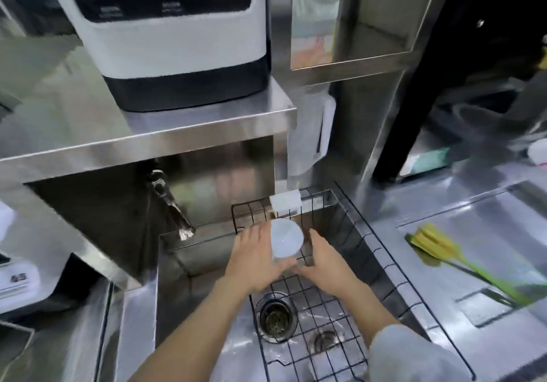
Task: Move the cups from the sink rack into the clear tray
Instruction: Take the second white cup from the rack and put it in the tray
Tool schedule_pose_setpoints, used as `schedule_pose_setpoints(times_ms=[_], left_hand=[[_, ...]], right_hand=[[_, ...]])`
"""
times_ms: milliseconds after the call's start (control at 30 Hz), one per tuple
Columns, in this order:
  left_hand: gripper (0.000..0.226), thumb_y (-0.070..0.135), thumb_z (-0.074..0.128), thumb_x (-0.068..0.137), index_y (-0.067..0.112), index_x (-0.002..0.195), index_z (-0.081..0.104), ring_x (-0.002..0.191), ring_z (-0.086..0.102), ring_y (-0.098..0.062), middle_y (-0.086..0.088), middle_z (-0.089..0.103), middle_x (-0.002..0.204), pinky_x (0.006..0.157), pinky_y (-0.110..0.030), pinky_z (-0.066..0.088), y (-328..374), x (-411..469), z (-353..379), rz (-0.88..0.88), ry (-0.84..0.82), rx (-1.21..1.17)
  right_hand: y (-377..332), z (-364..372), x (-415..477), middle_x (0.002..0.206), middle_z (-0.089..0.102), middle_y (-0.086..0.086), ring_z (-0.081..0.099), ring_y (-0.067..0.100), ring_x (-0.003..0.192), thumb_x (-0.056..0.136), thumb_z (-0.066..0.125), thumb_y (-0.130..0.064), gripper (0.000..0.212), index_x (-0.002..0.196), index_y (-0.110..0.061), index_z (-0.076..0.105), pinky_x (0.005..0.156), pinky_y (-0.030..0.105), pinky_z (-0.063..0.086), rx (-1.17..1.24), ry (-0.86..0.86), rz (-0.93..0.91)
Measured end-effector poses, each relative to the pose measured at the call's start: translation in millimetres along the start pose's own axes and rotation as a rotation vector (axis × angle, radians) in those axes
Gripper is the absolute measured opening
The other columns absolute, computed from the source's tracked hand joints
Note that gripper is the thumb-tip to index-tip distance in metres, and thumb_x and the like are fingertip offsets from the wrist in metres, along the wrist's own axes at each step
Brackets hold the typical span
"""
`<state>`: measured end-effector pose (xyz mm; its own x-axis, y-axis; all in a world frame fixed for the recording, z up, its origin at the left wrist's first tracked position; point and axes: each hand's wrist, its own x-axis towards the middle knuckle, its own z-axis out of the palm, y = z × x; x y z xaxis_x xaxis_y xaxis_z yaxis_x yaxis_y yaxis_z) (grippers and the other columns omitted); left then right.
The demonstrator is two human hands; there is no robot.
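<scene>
Nearest to me is my right sleeve [414, 355], grey, and from it my right hand [325, 260] reaches over the black wire sink rack [310, 316], with the fingers spread and lying beside the cup, but I cannot tell if they touch it. My left hand [254, 263] is also above the rack, just left of the right hand, and it is pinching the lower part of one pale cup [285, 241], which stands above the rack's far half with its round bottom turned to me. The drain [276, 318] lies under the rack on its near left side, the faucet [171, 204] hangs behind and left of the rack, and a yellow-green brush [444, 251] lies on the steel counter [473, 263] well to the right of the rack.
</scene>
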<state>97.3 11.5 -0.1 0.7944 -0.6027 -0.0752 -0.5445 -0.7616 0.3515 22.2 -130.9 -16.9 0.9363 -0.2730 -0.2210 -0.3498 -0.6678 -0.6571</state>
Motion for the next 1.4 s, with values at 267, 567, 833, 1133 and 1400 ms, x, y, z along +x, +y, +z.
schedule_pose_setpoints(times_ms=[267, 567, 833, 1133, 1400], left_hand=[[0.097, 0.066, 0.060, 0.066, 0.023, 0.142, 0.019, 0.128, 0.039, -0.027, -0.007, 0.042, 0.141, 0.103, -0.038, 0.028, 10, 29, 11, -0.120, -0.130, 0.040], [0.118, 0.051, 0.073, 0.057, 0.020, 0.147, 0.003, 0.130, 0.038, -0.030, -0.012, 0.036, 0.142, 0.102, -0.036, 0.038, 13, 24, -10, -0.221, -0.150, -0.188], [0.100, 0.035, 0.074, 0.049, 0.036, 0.139, 0.030, 0.117, 0.041, -0.016, 0.000, 0.039, 0.125, 0.094, -0.031, 0.041, 13, -5, -57, -0.173, -0.087, -0.758], [0.079, 0.032, 0.076, 0.043, 0.028, 0.115, 0.042, 0.112, 0.054, -0.027, -0.009, 0.053, 0.120, 0.090, -0.041, 0.048, 6, -56, -95, -0.100, -0.121, -1.198], [0.079, 0.024, 0.081, 0.046, 0.024, 0.114, 0.040, 0.099, 0.060, -0.005, 0.002, 0.057, 0.112, 0.081, -0.026, 0.050, -30, -111, -134, -0.071, -0.107, -1.060]], right_hand=[[5, 19, 19, 0.131, 0.055, -0.003, 0.048, 0.021, 0.121, 0.071, 0.062, -0.021, 0.061, 0.128, -0.028, 0.040, 0.092, 0.034, 0.033, 0.076, -0.001, 0.034], [-11, 4, 4, 0.106, 0.063, -0.009, 0.056, 0.012, 0.101, 0.064, 0.074, -0.014, 0.062, 0.120, -0.029, 0.050, 0.085, 0.028, 0.046, 0.279, 0.060, -0.034], [-39, -28, -29, 0.115, 0.063, -0.013, 0.058, 0.001, 0.103, 0.059, 0.084, -0.023, 0.071, 0.120, -0.042, 0.051, 0.084, 0.014, 0.047, 0.593, 0.077, -0.156], [-81, -32, -57, 0.096, 0.075, -0.003, 0.070, 0.017, 0.085, 0.042, 0.081, -0.024, 0.067, 0.105, -0.026, 0.061, 0.067, 0.023, 0.054, 0.936, 0.008, -0.153], [-127, -19, -79, 0.115, 0.062, -0.002, 0.064, 0.015, 0.103, 0.031, 0.085, -0.019, 0.091, 0.117, -0.021, 0.055, 0.070, 0.022, 0.055, 0.863, -0.046, -0.223]])
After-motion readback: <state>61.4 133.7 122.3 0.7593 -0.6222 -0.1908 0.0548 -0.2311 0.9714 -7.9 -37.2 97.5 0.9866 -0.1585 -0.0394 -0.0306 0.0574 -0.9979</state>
